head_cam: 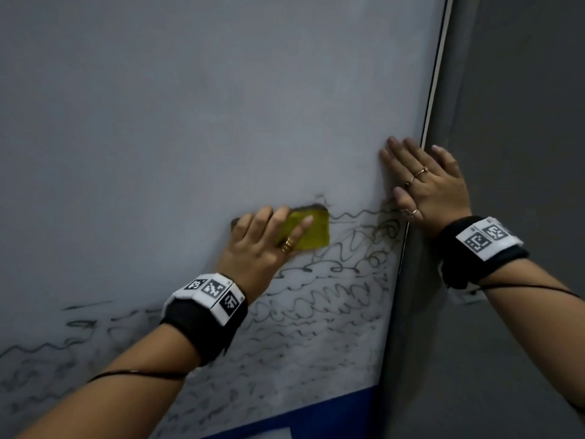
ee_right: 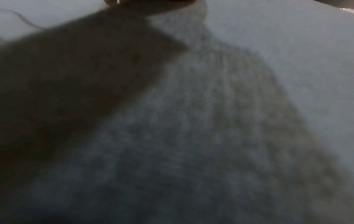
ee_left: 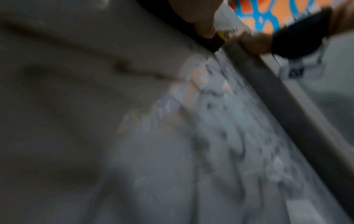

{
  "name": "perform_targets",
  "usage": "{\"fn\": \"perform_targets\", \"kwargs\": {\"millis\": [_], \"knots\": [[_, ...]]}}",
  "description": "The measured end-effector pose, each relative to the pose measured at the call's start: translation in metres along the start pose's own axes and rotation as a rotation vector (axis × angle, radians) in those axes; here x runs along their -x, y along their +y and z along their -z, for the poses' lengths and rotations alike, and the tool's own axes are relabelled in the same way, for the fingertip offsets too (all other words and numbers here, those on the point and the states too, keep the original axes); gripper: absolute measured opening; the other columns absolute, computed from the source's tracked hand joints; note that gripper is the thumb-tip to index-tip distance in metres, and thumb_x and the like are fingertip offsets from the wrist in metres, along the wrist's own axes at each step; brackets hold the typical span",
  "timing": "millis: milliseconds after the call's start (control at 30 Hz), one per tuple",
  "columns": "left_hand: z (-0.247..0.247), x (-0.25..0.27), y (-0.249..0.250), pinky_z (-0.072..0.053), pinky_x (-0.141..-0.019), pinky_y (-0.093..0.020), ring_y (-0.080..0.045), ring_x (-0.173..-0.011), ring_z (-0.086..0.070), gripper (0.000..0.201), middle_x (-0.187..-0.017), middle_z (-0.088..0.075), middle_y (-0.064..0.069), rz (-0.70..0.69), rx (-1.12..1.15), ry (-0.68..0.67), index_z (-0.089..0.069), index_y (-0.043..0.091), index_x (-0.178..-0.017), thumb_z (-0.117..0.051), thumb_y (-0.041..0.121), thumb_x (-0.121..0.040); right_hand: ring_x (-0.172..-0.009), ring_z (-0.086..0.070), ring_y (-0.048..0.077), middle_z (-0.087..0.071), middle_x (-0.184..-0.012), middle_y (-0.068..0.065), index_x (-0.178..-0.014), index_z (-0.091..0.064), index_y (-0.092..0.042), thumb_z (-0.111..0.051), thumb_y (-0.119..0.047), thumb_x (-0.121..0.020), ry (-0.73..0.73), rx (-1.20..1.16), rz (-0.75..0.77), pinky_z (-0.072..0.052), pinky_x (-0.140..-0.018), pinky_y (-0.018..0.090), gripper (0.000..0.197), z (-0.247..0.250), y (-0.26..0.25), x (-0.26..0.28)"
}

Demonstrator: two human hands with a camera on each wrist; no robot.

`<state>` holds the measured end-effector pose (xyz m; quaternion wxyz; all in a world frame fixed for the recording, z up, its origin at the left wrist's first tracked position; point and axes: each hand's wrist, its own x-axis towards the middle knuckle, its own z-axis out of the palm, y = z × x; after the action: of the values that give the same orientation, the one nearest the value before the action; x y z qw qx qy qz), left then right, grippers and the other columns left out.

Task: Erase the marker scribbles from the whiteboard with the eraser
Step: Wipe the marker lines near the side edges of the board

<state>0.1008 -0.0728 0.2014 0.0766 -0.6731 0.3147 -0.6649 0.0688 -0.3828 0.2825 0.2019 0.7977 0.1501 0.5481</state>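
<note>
- The whiteboard (head_cam: 221,106) was wiped clean over its whole upper part, judging from the head view; only a faint grey haze showed there.
- Black scribbles (head_cam: 316,305) were left in a band across the lower part of the whiteboard, densest toward its right edge and thinning to smudges toward the left, so roughly the bottom third was not yet done.
- The eraser (head_cam: 311,229), a yellow block with a dark felt side against the whiteboard, sat at the top of that band, near the whiteboard's right edge.
- The left hand (head_cam: 269,242) grasped the eraser, fingers curled over its back, pressing it flat.
- The right hand (head_cam: 424,182) lay released, fingers straight, flat on the whiteboard's right edge and its frame (head_cam: 435,74), apparently as a brace.
- Both wrist views were too blurred to add anything.
</note>
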Motion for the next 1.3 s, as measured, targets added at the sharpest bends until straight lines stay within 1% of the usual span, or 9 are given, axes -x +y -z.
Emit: {"fn": "perform_targets", "kwargs": {"millis": [167,333,600,733,800,900,1033,1233,1300], "knots": [[0.008,-0.009,-0.009,-0.031,-0.093,-0.042,-0.031,-0.109,-0.04,0.05,-0.126,-0.039,-0.012,-0.107,-0.016,-0.002,-0.042,0.021,-0.137,-0.052,0.018,-0.089,-0.141,-0.026,0.016,-0.024,-0.155,0.001,-0.149,-0.025,-0.018,-0.02,-0.034,-0.093,-0.024,0.012,-0.002,-0.015,-0.111,0.037,0.058,-0.003,-0.001,0.003],[0.009,-0.038,-0.003,-0.029,-0.088,-0.043,-0.031,-0.11,-0.038,0.054,-0.128,-0.038,-0.009,0.189,-0.069,0.014,-0.05,0.025,-0.135,-0.067,0.027,-0.083,-0.141,-0.024,0.016,-0.025,-0.154,0.001,-0.149,-0.027,-0.019,-0.018,-0.033,-0.092,-0.004,-0.001,-0.011,-0.014,-0.111,0.036,0.059,-0.001,0.001,0.004],[-0.002,-0.006,0.014,-0.032,-0.088,-0.04,-0.03,-0.109,-0.042,0.052,-0.127,-0.041,-0.011,-0.26,0.023,-0.058,-0.044,0.021,-0.136,-0.06,0.023,-0.087,-0.14,-0.027,0.017,-0.027,-0.154,0.001,-0.148,-0.029,-0.019,-0.018,-0.033,-0.092,-0.008,-0.018,-0.017,-0.016,-0.111,0.036,0.059,-0.002,0.0,0.003],[-0.002,-0.057,-0.004,-0.03,-0.084,-0.04,-0.028,-0.108,-0.041,0.041,-0.124,-0.048,-0.01,0.041,-0.076,0.027,-0.054,0.024,-0.131,-0.044,0.042,-0.095,-0.139,-0.029,0.015,-0.03,-0.152,0.0,-0.147,-0.032,-0.019,-0.017,-0.032,-0.093,0.004,-0.035,-0.023,-0.017,-0.11,0.036,0.057,-0.002,-0.001,0.003],[-0.006,-0.058,0.008,-0.03,-0.081,-0.039,-0.028,-0.106,-0.042,0.044,-0.122,-0.053,-0.01,0.082,-0.065,0.033,-0.056,0.024,-0.129,-0.055,0.044,-0.09,-0.137,-0.032,0.018,-0.037,-0.149,0.003,-0.144,-0.038,-0.015,-0.017,-0.031,-0.093,0.055,-0.064,-0.097,-0.016,-0.109,0.036,0.057,-0.003,-0.001,0.004],[-0.019,-0.029,0.039,-0.033,-0.08,-0.039,-0.031,-0.107,-0.044,0.055,-0.124,-0.044,-0.011,-0.117,0.045,-0.036,-0.054,0.022,-0.131,-0.07,0.033,-0.08,-0.137,-0.029,0.02,-0.047,-0.142,0.003,-0.138,-0.046,-0.014,-0.018,-0.031,-0.091,0.128,-0.104,-0.238,-0.012,-0.107,0.039,0.058,-0.005,0.0,0.006],[-0.02,-0.032,0.04,-0.033,-0.081,-0.039,-0.03,-0.105,-0.044,0.045,-0.122,-0.042,-0.012,-0.306,0.098,-0.027,-0.052,0.019,-0.132,-0.055,0.022,-0.087,-0.137,-0.029,0.022,-0.048,-0.141,-0.001,-0.136,-0.05,-0.017,-0.021,-0.033,-0.089,0.136,-0.074,-0.207,-0.012,-0.107,0.042,0.057,-0.009,0.002,0.008],[-0.03,-0.111,0.032,-0.03,-0.078,-0.039,-0.028,-0.103,-0.042,0.046,-0.12,-0.049,-0.01,0.013,0.004,0.069,-0.059,0.023,-0.126,-0.031,0.047,-0.099,-0.139,-0.02,0.026,-0.045,-0.143,0.002,-0.137,-0.049,-0.014,-0.008,-0.033,-0.099,0.211,-0.155,-0.26,0.005,-0.114,0.038,0.058,-0.011,0.003,0.008],[-0.039,-0.105,0.053,-0.03,-0.078,-0.039,-0.028,-0.105,-0.042,0.046,-0.122,-0.042,-0.01,0.018,0.043,0.058,-0.058,0.024,-0.128,-0.041,0.051,-0.094,-0.141,-0.008,0.033,-0.034,-0.15,0.008,-0.141,-0.041,-0.013,-0.002,-0.039,-0.1,0.242,-0.251,-0.407,0.011,-0.114,0.04,0.062,-0.012,0.004,0.007]]}}
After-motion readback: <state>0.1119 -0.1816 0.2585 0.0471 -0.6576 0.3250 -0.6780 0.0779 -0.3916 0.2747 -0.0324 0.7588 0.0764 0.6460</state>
